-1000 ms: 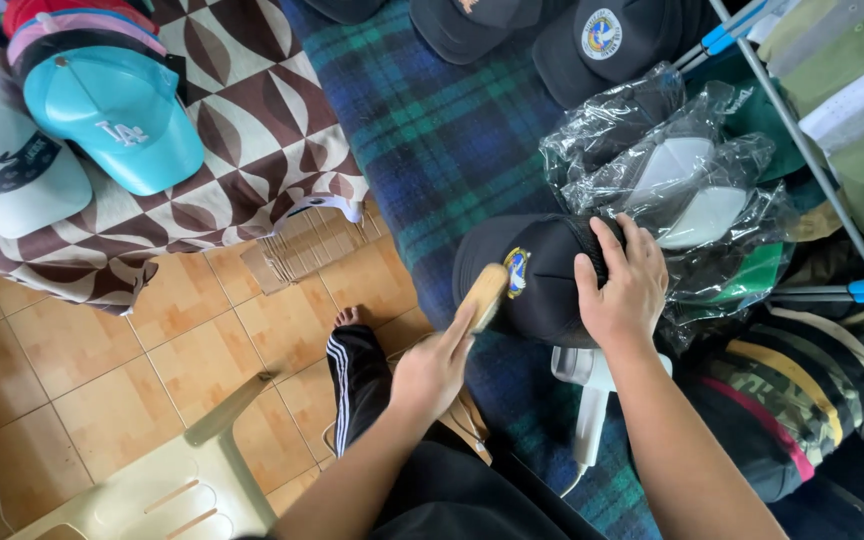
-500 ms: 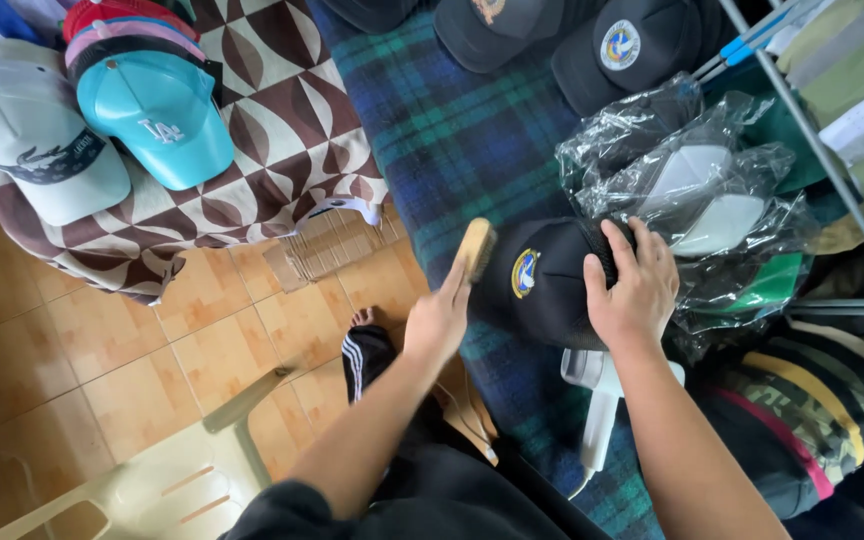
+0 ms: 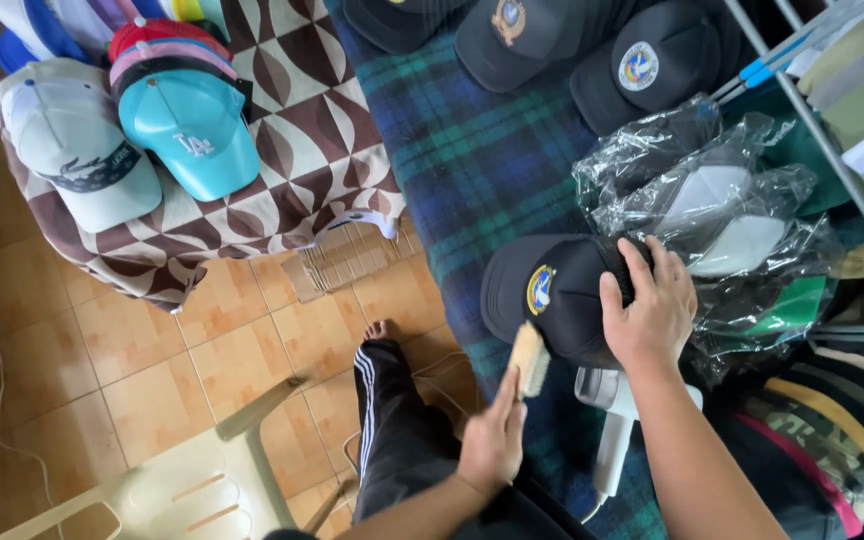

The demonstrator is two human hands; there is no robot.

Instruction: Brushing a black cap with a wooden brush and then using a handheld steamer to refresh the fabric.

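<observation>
Left hand (image 3: 492, 445) wrapped around small brush (image 3: 529, 360), bristles at brim of dark cap (image 3: 552, 295); right hand (image 3: 652, 310) spread flat, pinning cap on plaid blanket (image 3: 472, 160). Brushing seemingly midway; bagged caps (image 3: 712, 210) waiting just beside.

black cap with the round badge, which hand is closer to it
Right. The right hand rests on top of the black cap; the left hand is below it, holding a brush beside its brim.

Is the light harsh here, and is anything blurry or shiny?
Head view: soft, even daylight with only faint shadows; the clear plastic bags throw white glare; the black cap under the right hand looks sharp; the brush in the left hand is slightly soft.
</observation>
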